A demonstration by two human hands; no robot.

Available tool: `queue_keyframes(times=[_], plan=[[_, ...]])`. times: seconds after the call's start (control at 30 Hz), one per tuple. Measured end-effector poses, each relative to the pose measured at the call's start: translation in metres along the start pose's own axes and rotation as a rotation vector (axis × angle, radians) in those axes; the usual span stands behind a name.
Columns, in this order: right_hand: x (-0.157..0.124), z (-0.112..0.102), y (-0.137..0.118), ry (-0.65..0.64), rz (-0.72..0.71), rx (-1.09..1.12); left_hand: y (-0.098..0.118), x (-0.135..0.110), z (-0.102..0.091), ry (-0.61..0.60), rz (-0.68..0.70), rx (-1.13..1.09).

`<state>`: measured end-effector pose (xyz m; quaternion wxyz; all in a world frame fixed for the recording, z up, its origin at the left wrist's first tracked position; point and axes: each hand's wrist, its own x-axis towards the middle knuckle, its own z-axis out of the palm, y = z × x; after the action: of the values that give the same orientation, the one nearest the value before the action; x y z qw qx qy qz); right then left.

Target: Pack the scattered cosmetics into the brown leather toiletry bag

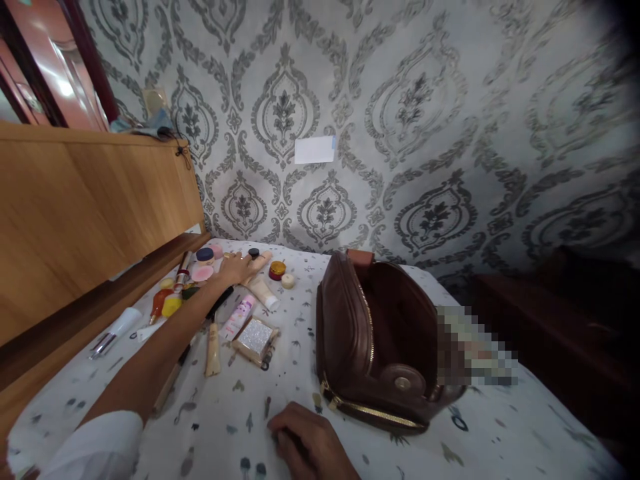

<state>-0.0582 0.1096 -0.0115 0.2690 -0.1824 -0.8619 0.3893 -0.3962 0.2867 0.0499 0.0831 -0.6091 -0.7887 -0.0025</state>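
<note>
My left hand [237, 269] reaches to the far side of the bed among the cosmetics, fingers spread and touching small items there. Close to it are a black-capped item [253, 253] and a beige tube [262, 261]. A cream tube [263, 293] lies just nearer to me. My right hand [311, 441] rests on the sheet at the front, its fingers loosely curled with nothing visible in them. To its right stands a brown leather bag [345, 333], unzipped and gaping; its dark inside shows no contents.
Around my left forearm lie a pink-and-white tube [239, 317], a silver glitter compact [256, 339], a small gold tube [213, 350], a clear-capped bottle [115, 333] and several jars. An amber-lidded jar [277, 269] sits near the patterned wall [325, 80]. A wooden headboard [95, 213] bounds the left.
</note>
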Motion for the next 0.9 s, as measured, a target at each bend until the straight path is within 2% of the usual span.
queue_keyframes(times=[0.17,0.33,0.47,0.57,0.63,0.73,0.9], plan=[[0.0,-0.004,-0.006,0.005,0.002,0.005,0.011,-0.013,0.004,-0.002,-0.025,-0.028],[-0.002,-0.003,-0.007,0.033,-0.002,-0.001,0.016,-0.019,-0.007,0.069,-0.018,-0.042],[-0.004,0.0,-0.003,0.03,-0.015,0.003,0.053,-0.021,-0.012,0.137,0.182,-0.066],[-0.004,0.002,0.002,0.034,-0.024,0.003,0.086,-0.021,-0.008,0.114,0.348,-0.078],[-0.003,0.003,0.004,0.032,-0.028,0.007,0.099,-0.019,-0.005,0.085,0.396,-0.078],[-0.003,0.003,0.004,0.029,-0.046,-0.003,0.097,-0.016,-0.003,0.073,0.416,-0.084],[-0.003,0.0,-0.006,0.054,-0.031,0.002,0.069,-0.029,-0.014,0.106,0.407,-0.14]])
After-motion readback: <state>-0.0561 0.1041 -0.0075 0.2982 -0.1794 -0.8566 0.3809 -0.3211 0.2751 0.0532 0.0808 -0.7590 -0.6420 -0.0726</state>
